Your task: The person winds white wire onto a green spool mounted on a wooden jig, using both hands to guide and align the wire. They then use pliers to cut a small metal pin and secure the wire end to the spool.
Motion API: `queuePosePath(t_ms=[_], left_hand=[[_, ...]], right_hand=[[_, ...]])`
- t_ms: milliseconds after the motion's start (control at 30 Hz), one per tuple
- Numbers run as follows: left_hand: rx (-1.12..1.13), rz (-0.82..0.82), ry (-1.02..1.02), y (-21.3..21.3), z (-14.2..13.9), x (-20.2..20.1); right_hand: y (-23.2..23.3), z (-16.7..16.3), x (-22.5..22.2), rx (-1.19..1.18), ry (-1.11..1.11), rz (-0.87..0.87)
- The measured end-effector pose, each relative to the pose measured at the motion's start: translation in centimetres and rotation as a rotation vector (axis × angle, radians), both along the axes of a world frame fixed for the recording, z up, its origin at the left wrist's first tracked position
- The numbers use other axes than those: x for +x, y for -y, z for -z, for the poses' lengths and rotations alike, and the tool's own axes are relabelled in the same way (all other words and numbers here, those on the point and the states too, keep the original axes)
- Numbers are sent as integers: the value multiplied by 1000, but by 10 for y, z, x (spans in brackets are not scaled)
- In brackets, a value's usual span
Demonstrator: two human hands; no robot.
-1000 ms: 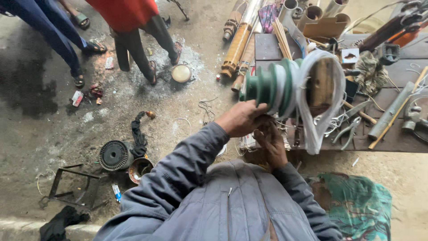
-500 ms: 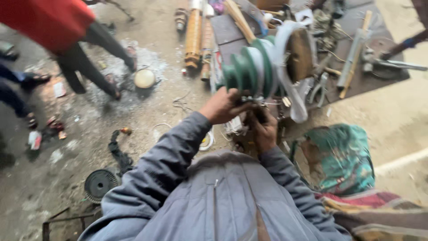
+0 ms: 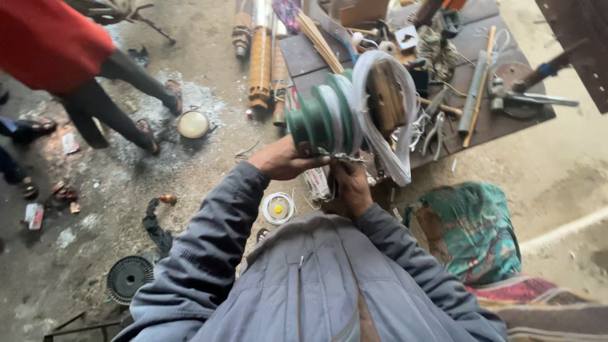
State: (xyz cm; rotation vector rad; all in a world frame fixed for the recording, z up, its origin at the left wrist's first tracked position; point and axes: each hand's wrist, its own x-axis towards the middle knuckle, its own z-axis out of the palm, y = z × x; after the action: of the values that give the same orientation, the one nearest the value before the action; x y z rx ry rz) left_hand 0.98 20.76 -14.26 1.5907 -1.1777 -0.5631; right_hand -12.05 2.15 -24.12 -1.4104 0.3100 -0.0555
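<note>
Both my hands, left hand point(image 3: 283, 159) and right hand point(image 3: 352, 185), fingers gripping the green stepped winding former point(image 3: 323, 117) at the worktop's point(image 3: 304, 58) near edge.

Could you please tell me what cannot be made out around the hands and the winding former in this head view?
- Left hand: its fingers wrap behind the green stepped winding former, so the grip is hidden.
- Right hand: what it holds is hidden under the former and wire coil.
- Person in red: cut off by the top-left edge.
- Small tools on the board: too small to identify.
</note>
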Motion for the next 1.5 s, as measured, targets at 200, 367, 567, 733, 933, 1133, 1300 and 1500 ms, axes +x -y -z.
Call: queuePosePath(t_ms=[200,367,567,733,933,1133,1300,1500], left_hand=[[102,17,-297,6,19,18],[8,5,-84,14,45,20],[77,32,-362,19,61,18],[43,-17,-369,16,66,11],[-78,-85,-406,15,67,0],[-128,-172,-472,15,67,-13],[-152,-221,-407,18,69,-15],[-154,-294,-411,17,73,-16]], right_hand=[[0,-7,5,81,-69,-17],[1,-4,9,6,-154,-4],[4,-5,11,4,-149,-43],[-1,-16,10,53,-231,-3],[-7,-22,12,71,-206,-13],[-3,-10,4,119,-198,24],[-2,4,-13,204,-104,64],[-6,4,-29,-414,100,41]])
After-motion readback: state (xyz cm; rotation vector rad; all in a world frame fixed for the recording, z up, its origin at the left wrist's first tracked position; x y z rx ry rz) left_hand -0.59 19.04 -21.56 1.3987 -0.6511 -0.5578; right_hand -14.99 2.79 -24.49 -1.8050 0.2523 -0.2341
